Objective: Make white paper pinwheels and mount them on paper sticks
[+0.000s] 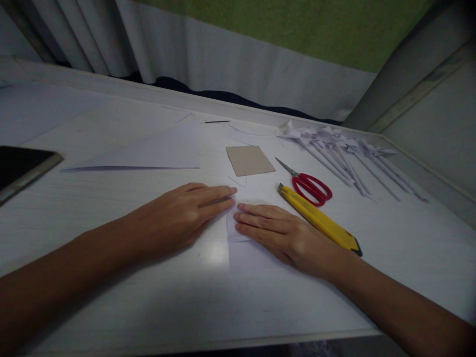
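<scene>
A small white paper sheet (245, 255) lies on the white table (111, 277) near its front edge. My left hand (188, 213) rests flat with fingers stretched out, fingertips at the paper's upper left corner. My right hand (278, 233) lies flat on the paper with fingers straight and together, pressing it down. The two sets of fingertips nearly meet above the sheet. Neither hand grips anything.
A yellow utility knife (320, 220) lies just right of my right hand, red-handled scissors (308, 186) beyond it. A tan card (250, 159), a large white sheet (156, 151), several rolled paper sticks (342, 153) and a dark tablet (22, 168) lie farther off.
</scene>
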{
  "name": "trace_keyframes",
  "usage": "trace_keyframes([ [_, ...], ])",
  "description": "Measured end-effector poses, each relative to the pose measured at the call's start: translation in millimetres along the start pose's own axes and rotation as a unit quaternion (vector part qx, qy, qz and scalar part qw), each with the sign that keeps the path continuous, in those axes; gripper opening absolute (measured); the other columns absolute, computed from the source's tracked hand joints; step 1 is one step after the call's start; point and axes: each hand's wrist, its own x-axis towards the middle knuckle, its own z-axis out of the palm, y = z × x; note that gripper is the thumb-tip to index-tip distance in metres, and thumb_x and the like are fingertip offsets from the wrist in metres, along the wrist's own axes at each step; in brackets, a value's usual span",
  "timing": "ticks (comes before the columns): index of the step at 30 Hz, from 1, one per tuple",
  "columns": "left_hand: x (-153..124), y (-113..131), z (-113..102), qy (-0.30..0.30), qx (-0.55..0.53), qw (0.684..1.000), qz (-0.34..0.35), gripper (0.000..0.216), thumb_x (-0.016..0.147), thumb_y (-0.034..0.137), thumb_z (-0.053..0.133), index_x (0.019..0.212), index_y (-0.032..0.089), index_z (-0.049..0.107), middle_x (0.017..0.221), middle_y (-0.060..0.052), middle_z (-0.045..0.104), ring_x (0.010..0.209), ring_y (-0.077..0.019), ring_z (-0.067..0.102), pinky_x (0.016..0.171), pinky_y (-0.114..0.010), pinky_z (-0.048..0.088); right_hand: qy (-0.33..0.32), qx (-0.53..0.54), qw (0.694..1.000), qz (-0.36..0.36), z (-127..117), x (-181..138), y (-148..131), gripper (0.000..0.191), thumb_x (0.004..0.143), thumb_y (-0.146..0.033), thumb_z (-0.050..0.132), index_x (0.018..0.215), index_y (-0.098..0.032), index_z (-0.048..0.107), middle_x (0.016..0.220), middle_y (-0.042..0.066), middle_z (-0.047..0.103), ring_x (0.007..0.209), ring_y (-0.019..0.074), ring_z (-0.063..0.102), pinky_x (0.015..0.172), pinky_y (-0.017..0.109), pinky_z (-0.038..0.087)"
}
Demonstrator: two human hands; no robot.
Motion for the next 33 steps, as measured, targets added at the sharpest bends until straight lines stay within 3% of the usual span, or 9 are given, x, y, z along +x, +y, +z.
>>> trace_keyframes([
  [16,-2,-4,6,-0.020,-0.012,0.999,-0.034,0.037,0.087,0.022,0.031,0.120,0.014,0.042,0.125,-0.008,0.045,0.115,-0.0166,0.040,0.098,-0.034,0.034,-0.006,0.025,1.000,0.001,-1,1,-2,0.034,0.086,-0.013,0.035,0.117,-0.011,0.047,0.123,0.009,0.048,0.121,0.0163,0.032,0.100,0.036,0.032],
  [28,-6,7,-12,-0.048,0.025,0.998,-0.024,0.035,0.084,0.036,0.037,0.115,0.022,0.047,0.121,-0.009,0.048,0.113,-0.0231,0.043,0.094,-0.041,0.034,-0.008,0.034,0.999,0.010,0,0,-1,0.035,0.085,-0.015,0.037,0.119,-0.014,0.045,0.123,0.007,0.047,0.121,0.0167,0.032,0.100,0.038,0.032],
  [33,-5,4,-10,-0.028,-0.013,0.999,-0.017,0.034,0.084,0.034,0.039,0.114,0.022,0.048,0.123,-0.007,0.047,0.114,-0.0214,0.041,0.096,-0.039,0.032,-0.013,0.032,0.999,0.013,-1,0,-2,0.034,0.086,-0.015,0.036,0.118,-0.013,0.046,0.123,0.007,0.047,0.121,0.0162,0.032,0.100,0.037,0.032],
])
